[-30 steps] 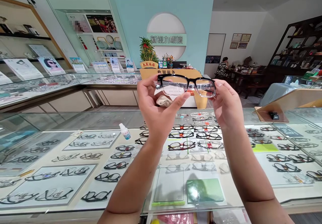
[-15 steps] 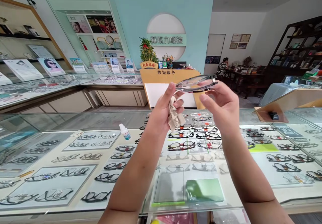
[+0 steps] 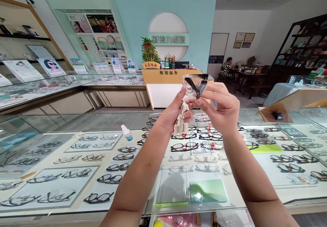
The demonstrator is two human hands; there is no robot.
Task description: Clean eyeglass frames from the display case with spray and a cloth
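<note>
A pair of eyeglasses (image 3: 196, 84) with clear and black parts is held up above the glass counter, between both hands. My left hand (image 3: 176, 113) pinches its left side with thumb and fingers, and a crumpled beige cloth (image 3: 181, 119) hangs from the same hand. On the other side, my right hand (image 3: 221, 108) grips the glasses near the dark temple with thumb and fingertips. Part of the frame is hidden behind the fingers. A small white spray bottle (image 3: 127, 132) stands on the counter, left of my left forearm.
Under the glass counter (image 3: 143, 210), several rows of eyeglasses (image 3: 184, 147) lie on display boards, with a green box (image 3: 208, 191) near the front. Beyond are a cashier desk (image 3: 176, 73) with a plant and a side display counter (image 3: 114, 80). A person (image 3: 226, 68) sits at a back-right table.
The glasses have turned from lying nearly flat to tilted, showing the dark temple. My right hand has moved left and closed on them; my left hand has shifted slightly right.
</note>
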